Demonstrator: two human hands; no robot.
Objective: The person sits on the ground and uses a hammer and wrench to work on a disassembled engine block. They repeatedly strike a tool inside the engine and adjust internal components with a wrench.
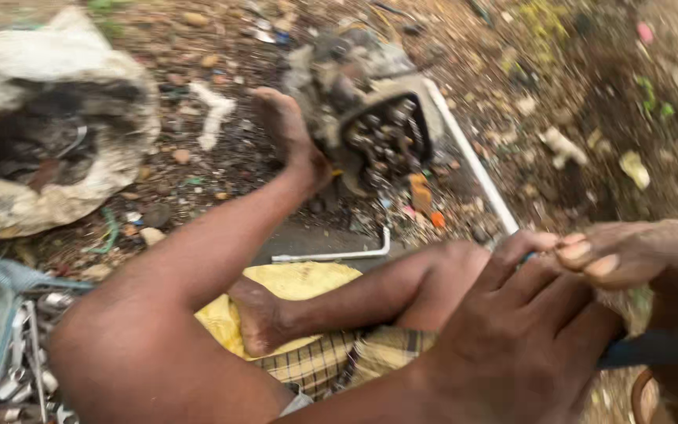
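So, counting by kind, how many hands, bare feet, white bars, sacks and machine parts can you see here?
Hands: 2, left hand and right hand
Bare feet: 2
White metal bars: 2
Sacks: 2, one yellow, one pale
Greasy machine part: 1
Total: 9

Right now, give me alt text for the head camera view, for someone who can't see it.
A person sits on littered dirt, left hand and right hand together over a dark handle, one bare foot braced on a greasy engine part; a white sack lies left.
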